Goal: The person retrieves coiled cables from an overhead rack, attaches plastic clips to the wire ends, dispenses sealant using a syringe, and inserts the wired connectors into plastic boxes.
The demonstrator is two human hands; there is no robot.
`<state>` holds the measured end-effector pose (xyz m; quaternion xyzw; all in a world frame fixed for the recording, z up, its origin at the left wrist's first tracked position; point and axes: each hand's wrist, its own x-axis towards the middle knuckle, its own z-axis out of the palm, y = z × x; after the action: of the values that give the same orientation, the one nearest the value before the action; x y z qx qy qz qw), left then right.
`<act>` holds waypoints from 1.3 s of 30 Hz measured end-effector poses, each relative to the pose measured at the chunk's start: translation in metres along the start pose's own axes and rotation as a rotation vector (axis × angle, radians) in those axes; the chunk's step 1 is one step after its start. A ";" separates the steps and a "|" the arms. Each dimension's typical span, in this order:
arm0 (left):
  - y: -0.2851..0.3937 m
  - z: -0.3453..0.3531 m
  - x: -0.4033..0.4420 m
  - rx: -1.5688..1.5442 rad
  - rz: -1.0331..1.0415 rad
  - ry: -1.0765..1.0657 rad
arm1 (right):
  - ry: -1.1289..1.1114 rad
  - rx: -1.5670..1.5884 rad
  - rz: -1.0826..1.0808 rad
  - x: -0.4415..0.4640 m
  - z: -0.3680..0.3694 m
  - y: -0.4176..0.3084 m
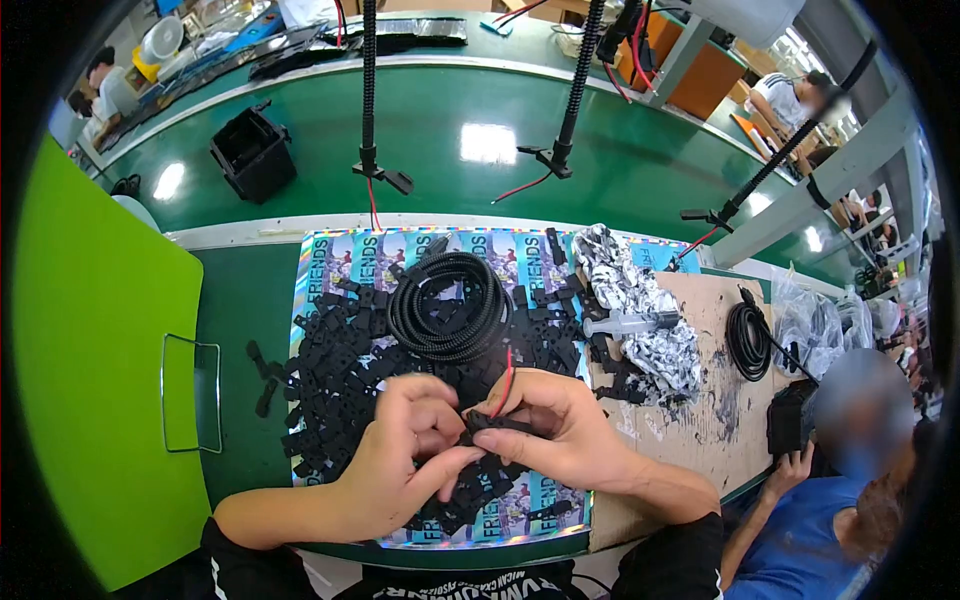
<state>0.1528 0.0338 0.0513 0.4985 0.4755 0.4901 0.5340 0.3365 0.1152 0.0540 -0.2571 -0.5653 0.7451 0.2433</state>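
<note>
In the head view, a small black plastic part [505, 425] is between my two hands above the middle of the mat. A red wire [508, 385] rises from it. My right hand [560, 430] pinches the part between thumb and fingers. My left hand [410, 445] has curled fingers and a thumb meeting at the part's left end; the exact contact is partly hidden. Just beyond sits a coil of black corrugated tubing [448, 345]. Many loose black plastic parts [345, 385] are heaped around and under my hands.
A patterned mat [455, 532] covers the work surface. Rightward lie crumpled, black-stained material [640, 290], a syringe [630, 323], stained cardboard [700, 440] and a black cable coil [748, 340]. A green panel [100, 380] stands left. Corrugated tubes [369, 90] hang ahead. A co-worker [820, 530] sits right.
</note>
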 end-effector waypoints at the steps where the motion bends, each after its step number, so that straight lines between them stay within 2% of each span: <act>1: -0.003 0.000 -0.002 -0.009 0.029 0.014 | -0.010 0.054 0.049 0.000 0.000 0.001; 2: -0.005 0.000 -0.004 -0.017 0.057 0.028 | -0.021 0.109 0.098 0.001 -0.001 0.002; 4: -0.007 -0.007 0.002 0.411 0.352 -0.050 | -0.049 0.197 0.167 0.002 -0.002 0.005; 5: -0.007 -0.007 0.003 0.562 0.405 -0.045 | -0.065 0.231 0.188 0.003 -0.003 0.007; 8: -0.017 -0.003 0.001 0.460 0.515 0.060 | -0.086 0.252 0.187 0.004 -0.002 0.004; 12: -0.014 -0.011 -0.002 0.556 0.439 -0.063 | -0.017 0.291 0.080 0.006 -0.001 -0.009; 14: -0.015 -0.011 -0.002 0.543 0.470 -0.089 | -0.102 0.266 0.009 0.006 -0.009 -0.001; 17: -0.005 -0.014 -0.002 0.603 0.337 -0.180 | -0.133 0.243 0.013 0.006 -0.010 0.000; 20: -0.019 -0.011 -0.006 0.416 0.350 -0.047 | -0.115 0.253 0.054 0.007 -0.010 0.001; 22: -0.018 -0.014 -0.001 0.479 0.456 -0.081 | -0.107 0.267 0.075 0.008 -0.011 0.004; 25: -0.018 -0.018 0.007 0.557 0.527 -0.076 | -0.141 -0.046 0.024 0.012 -0.027 -0.022; 26: -0.019 -0.018 0.007 0.576 0.531 -0.063 | -0.191 -0.502 -0.105 0.012 -0.042 -0.044; 28: -0.019 -0.018 0.008 0.519 0.522 -0.074 | 0.061 -1.131 -0.235 -0.003 -0.060 -0.067; 30: -0.021 -0.018 0.004 0.508 0.509 -0.096 | 0.273 -1.464 -0.171 -0.013 -0.073 -0.069; 31: -0.022 -0.017 0.005 0.511 0.575 -0.088 | 0.397 -1.625 -0.133 -0.017 -0.082 -0.064; 34: -0.022 -0.017 0.004 0.536 0.543 -0.077 | 0.186 -1.595 0.112 -0.014 -0.128 -0.034; 35: -0.028 -0.015 0.002 0.463 0.470 -0.056 | 0.154 -1.543 0.101 -0.011 -0.141 -0.034; 37: -0.019 -0.017 0.005 0.503 0.476 -0.135 | 0.072 -1.435 0.068 -0.005 -0.163 -0.037; 39: -0.015 -0.019 0.007 0.518 0.473 -0.173 | 0.147 -1.283 -0.024 -0.007 -0.173 -0.038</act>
<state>0.1352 0.0419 0.0352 0.7530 0.4087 0.4194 0.3001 0.4583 0.2444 0.0520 -0.3955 -0.8830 0.2371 0.0874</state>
